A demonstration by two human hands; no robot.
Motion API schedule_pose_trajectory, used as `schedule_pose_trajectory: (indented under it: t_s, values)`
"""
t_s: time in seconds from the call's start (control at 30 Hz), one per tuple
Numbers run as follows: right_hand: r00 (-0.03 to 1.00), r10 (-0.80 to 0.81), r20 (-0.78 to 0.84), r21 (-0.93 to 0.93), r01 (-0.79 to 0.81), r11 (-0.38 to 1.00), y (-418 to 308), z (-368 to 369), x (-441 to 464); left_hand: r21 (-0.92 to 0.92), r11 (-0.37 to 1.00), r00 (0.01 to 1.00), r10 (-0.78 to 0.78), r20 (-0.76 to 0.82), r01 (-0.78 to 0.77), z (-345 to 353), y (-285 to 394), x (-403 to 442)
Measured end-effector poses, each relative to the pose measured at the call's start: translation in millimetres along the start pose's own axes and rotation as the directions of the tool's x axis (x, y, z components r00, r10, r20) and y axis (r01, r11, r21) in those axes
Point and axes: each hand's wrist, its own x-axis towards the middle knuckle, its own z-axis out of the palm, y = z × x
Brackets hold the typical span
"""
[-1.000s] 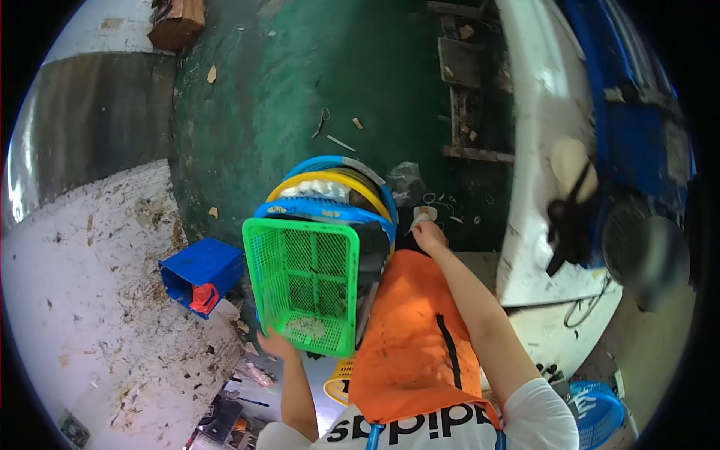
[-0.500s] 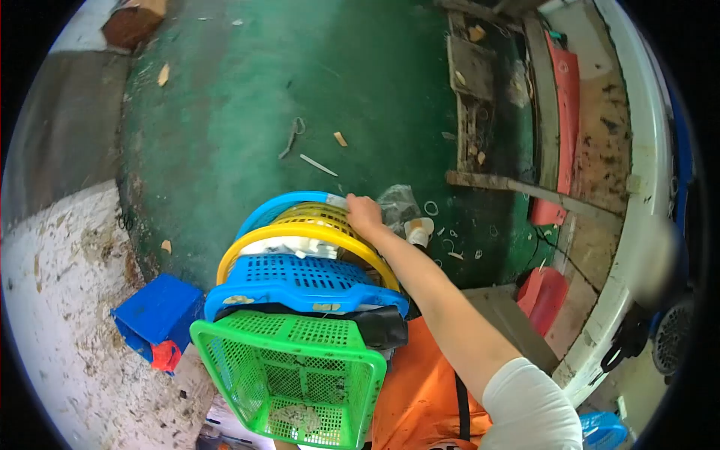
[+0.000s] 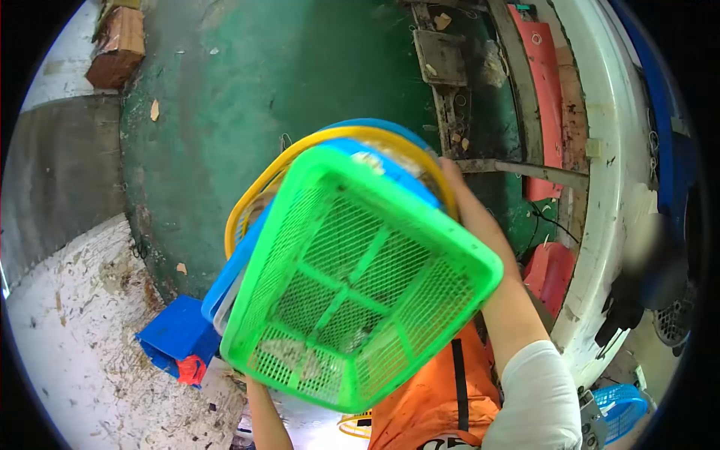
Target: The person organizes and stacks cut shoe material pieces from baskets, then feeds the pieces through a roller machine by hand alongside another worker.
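Note:
A green rectangular mesh basket (image 3: 367, 262) is at the front of a tilted stack, its open side facing me and pale debris in its lower part. Behind it show a blue basket (image 3: 240, 274), a yellow round basket (image 3: 259, 184) and the rim of another blue basket (image 3: 375, 124). My right hand (image 3: 452, 176) is closed at the far right side of the stack, by the yellow and blue rims, its fingertips hidden. Of my left arm only the forearm shows, rising beneath the green basket; that hand is hidden behind it.
A blue bin (image 3: 176, 334) with a red cloth-like piece (image 3: 191, 370) lies at left beside a dirty white surface. Wooden framing (image 3: 442, 60) and a red panel (image 3: 544, 105) line the right. Scraps lie on the green floor (image 3: 225, 82). Another blue basket (image 3: 621, 412) is at lower right.
The stack has been raised towards me and turned, so the green basket now covers most of the others. My right hand has moved right and up with it. My left forearm has come into view.

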Motion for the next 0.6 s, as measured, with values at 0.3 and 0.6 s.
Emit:
schedule_pose_trajectory:
  t_s: [0.3,0.6]
  values:
    - [0.949,0.018,-0.313,-0.039,-0.031,0.999,99.2,-10.2,-97.2,-0.041,0.863,0.864,0.503,-0.006,-0.503,72.5,39.4,-14.1]
    - [0.638,0.728,-0.25,0.627,-0.466,0.624,-3.0,2.2,-328.7,-0.255,0.947,0.936,0.257,0.24,-0.194,143.5,68.4,-142.2]
